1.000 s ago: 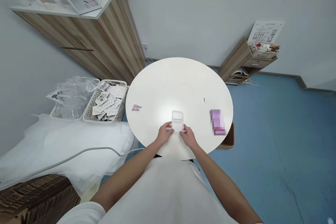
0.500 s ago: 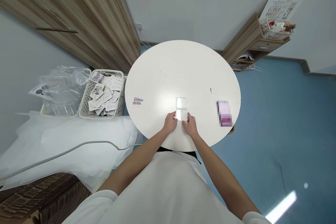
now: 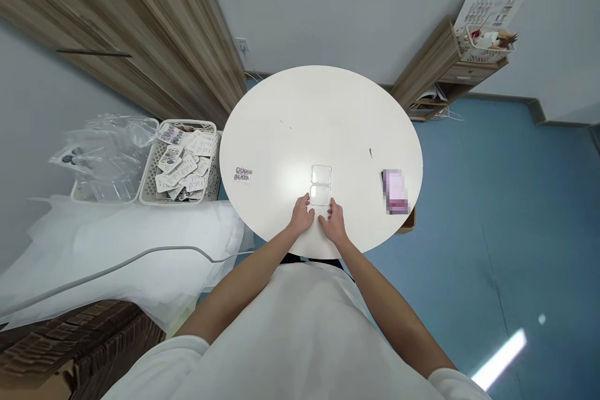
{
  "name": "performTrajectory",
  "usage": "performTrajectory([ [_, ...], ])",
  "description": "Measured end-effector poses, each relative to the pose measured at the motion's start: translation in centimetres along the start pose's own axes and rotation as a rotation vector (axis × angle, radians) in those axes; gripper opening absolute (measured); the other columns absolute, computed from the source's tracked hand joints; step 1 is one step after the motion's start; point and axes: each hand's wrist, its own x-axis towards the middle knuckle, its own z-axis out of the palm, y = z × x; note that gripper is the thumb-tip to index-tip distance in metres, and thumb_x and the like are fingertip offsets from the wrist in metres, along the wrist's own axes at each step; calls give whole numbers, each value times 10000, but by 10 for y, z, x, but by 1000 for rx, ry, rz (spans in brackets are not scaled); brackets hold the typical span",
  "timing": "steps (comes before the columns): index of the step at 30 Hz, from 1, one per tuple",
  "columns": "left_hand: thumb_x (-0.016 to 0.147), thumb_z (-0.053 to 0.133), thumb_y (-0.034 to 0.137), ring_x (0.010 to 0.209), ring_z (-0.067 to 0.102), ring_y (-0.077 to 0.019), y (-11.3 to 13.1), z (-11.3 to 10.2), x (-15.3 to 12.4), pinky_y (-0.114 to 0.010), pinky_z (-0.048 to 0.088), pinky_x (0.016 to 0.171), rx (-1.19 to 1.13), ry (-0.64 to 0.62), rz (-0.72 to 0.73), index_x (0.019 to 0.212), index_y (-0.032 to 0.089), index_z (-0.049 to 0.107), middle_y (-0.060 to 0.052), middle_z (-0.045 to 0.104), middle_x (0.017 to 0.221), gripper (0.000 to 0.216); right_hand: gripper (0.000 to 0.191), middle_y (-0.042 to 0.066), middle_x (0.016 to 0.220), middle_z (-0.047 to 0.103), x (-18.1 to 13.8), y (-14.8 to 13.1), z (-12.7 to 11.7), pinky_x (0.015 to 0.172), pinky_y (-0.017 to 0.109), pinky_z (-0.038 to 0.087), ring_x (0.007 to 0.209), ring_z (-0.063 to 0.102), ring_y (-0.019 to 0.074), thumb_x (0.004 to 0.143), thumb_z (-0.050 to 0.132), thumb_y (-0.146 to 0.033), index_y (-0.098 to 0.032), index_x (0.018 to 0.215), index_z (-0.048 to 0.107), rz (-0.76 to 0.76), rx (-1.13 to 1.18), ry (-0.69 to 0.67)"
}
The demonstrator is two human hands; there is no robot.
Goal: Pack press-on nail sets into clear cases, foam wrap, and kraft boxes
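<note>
A clear, hinged plastic case [image 3: 321, 175] lies opened flat on the white table, its two halves one behind the other. My left hand [image 3: 302, 215] rests by the near left corner of the case, thumb and fingers apart. On the other side, my right hand [image 3: 334, 222] is just below the near right corner, its thumb spread away from the index finger. Both hands look free of the case, though the fingertips are close to its edges. Farther left on the table lies a small sheet of purplish oval pieces [image 3: 242, 175].
The round white table [image 3: 290, 94] fills the middle. A blurred pink-purple box [image 3: 396, 192] is at its right, and a small dark scrap [image 3: 370, 152] lies nearer the centre. Left of the table are a basket of printed cards [image 3: 213, 169] and clear plastic packaging [image 3: 105, 150].
Both thumbs have come off the near edge of the case, and the hands have drawn back slightly toward me. The whole view has shifted a little.
</note>
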Motion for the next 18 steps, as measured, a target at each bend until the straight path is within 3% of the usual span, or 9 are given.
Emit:
performTrajectory([
  [7, 708, 504, 118, 1120, 417, -207, -3, 0, -15, -351, 354, 923, 22, 84, -6, 1249, 137, 346, -133, 424, 1200, 564, 708, 122, 1225, 331, -5, 6, -15, 858, 352, 414, 1024, 453, 204, 697, 476, -259, -180, 1329, 167, -77, -13, -86],
  [11, 714, 525, 153, 1053, 473, -193, -16, -11, -30, -330, 401, 871, 29, 126, -29, 1205, 150, 405, -121, 467, 1173, 505, 656, 115, 1241, 336, -17, 14, -13, 911, 409, 357, 1109, 389, 234, 713, 445, -230, -199, 1319, 195, -146, -108, -42],
  [14, 723, 528, 181, 1007, 504, -187, -27, -28, -41, -324, 428, 829, 50, 175, -40, 1142, 170, 469, -103, 509, 1137, 423, 618, 115, 1284, 311, -30, 11, -8, 947, 476, 282, 1197, 273, 271, 714, 441, -204, -212, 1300, 243, -242, -243, 9],
  [18, 732, 517, 211, 966, 526, -184, -38, -71, -43, -315, 453, 781, 111, 313, -20, 1074, 178, 517, -89, 542, 1090, 344, 573, 92, 1285, 340, -38, -10, 5, 934, 469, 287, 1187, 294, 256, 731, 414, -175, -245, 1283, 279, -410, -319, -80],
])
